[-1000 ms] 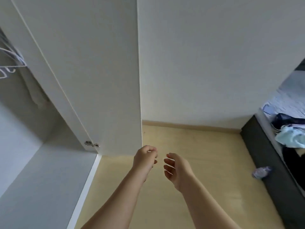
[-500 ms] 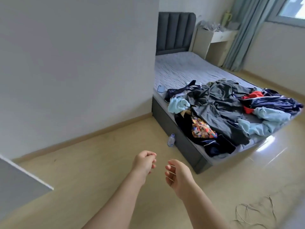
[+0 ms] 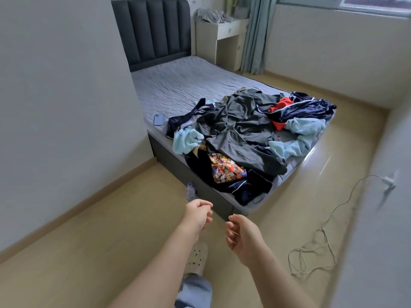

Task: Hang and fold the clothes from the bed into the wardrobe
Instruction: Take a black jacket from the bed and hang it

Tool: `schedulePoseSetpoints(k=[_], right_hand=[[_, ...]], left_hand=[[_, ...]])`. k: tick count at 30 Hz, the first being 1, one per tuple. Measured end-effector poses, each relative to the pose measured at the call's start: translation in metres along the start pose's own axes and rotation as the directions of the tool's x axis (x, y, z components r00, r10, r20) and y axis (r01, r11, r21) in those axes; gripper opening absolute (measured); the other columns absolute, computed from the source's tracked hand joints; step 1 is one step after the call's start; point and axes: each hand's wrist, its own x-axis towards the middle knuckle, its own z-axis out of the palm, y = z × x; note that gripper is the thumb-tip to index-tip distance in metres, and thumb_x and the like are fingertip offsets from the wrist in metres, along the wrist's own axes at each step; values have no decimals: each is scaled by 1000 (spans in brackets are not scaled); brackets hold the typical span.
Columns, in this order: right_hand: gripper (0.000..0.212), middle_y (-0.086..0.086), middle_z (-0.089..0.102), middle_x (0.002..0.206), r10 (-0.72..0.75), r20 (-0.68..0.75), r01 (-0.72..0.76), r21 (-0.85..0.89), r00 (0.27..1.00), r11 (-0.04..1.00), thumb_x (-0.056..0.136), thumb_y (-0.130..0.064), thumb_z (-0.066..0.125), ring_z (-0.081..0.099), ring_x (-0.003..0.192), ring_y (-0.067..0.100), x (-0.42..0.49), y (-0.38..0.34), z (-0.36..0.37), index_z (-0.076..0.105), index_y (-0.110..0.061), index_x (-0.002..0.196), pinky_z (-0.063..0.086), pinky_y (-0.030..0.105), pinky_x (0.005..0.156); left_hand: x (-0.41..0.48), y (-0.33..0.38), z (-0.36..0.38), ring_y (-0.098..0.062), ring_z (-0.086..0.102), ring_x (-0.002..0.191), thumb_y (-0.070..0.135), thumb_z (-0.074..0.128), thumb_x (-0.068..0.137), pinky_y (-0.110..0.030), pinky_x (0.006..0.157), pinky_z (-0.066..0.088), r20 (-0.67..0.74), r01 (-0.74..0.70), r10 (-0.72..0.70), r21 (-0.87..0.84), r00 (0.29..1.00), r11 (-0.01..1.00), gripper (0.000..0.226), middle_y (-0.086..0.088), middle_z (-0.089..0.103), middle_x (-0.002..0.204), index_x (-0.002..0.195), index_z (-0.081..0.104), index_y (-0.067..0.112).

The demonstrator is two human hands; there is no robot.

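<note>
two sets of fingers [image 3: 203, 204] hang loosely curled, a little apart, pinching nothing. left hand [image 3: 198, 215] and right hand [image 3: 243, 236] hover side by side, not touching, over the floor near the bed [image 3: 189, 85] corner. clothes [image 3: 244, 134] lie heaped on the bed's foot end, a phone [image 3: 158, 119] beside them. a bottle [image 3: 190, 192] stands against the bed base.

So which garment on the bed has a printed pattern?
The colourful printed piece at the bed's near edge; the rest are plain grey, navy, light blue or red.
</note>
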Motion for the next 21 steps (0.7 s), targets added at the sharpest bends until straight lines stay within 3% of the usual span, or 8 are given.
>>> schedulePoseSetpoints(k=[6, 12, 21], right_hand=[[11, 0, 53, 51, -25, -77, 28, 39, 997, 999, 88, -8, 52, 40, 48, 14, 76, -85, 26, 53, -10, 77, 31, 24, 50], [11, -4, 50, 36, 29, -138, -12, 124, 990, 992, 89, -10, 51, 37, 27, 8, 152, -160, 63, 52, -11, 78, 29, 12, 38], [12, -4, 51, 43, 113, -178, -96, 101, 978, 990, 89, -13, 51, 40, 42, 12, 237, -224, 61, 56, -12, 78, 33, 18, 43]], left_hand=[[105, 62, 31, -9, 50, 57, 10, 43, 93, -17, 47, 36, 75, -24, 23, 13, 997, 1000, 22, 1, 57, 72, 80, 59, 19], [200, 122, 51, -11, 49, 56, 12, 44, 92, -18, 44, 35, 119, -18, 8, 82, 993, 996, 20, 1, 57, 74, 83, 60, 19], [291, 153, 97, -9, 45, 50, 11, 43, 91, -15, 38, 32, 107, 101, -117, 144, 987, 984, 21, 1, 55, 68, 80, 58, 19]])
